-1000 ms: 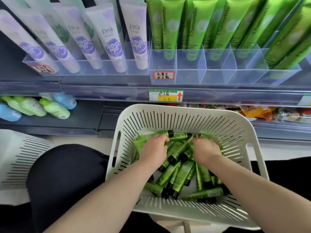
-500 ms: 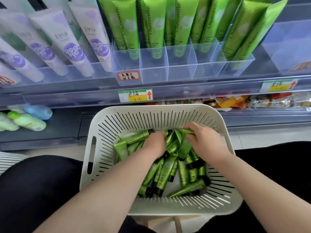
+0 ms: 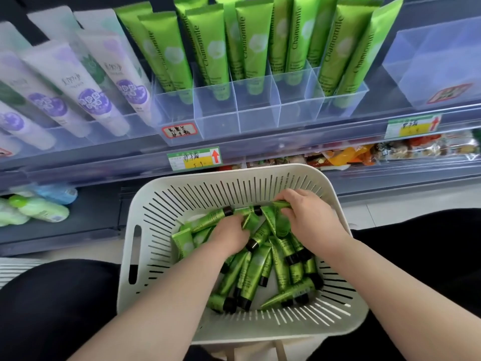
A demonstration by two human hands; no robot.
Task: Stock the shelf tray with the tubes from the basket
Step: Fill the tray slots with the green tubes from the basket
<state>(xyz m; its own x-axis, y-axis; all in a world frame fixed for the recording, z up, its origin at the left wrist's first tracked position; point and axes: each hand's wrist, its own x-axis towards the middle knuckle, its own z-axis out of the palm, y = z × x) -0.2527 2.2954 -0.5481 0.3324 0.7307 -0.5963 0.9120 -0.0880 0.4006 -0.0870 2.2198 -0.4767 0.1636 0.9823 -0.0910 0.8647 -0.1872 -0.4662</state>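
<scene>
The basket (image 3: pixel 145 225) sits on the person's lap, and the tubes (image 3: pixel 256 269) lie in it as a loose, crossed heap, caps pointing every way. The left hand (image 3: pixel 231 235) is pushed into the middle of the heap with its fingers curled down among the tubes. They are hidden there, so it cannot be told whether they have closed on anything. The right hand (image 3: pixel 309 220) is by the far wall, thumb and fingers pinched on the flat end of one tube (image 3: pixel 282 204), which is tipped up from the rest.

Gathering would probably go best if each hand takes a few tubes lying the same way and turns them cap-down in the fist before lifting. Slick tubes held crosswise are likely to slip or snag on their neighbours. Beyond the basket, the tray (image 3: pixel 257 118) has bare clear cells along its front and green stock (image 3: pixel 250 48) standing behind, so those front cells look like the places to fill.

Compared with a second ago, the right hand has moved from the heap's middle towards the far wall. The left hand has barely moved, and the heap looks no smaller. The view has swung right, so the tray now sits straight ahead.
</scene>
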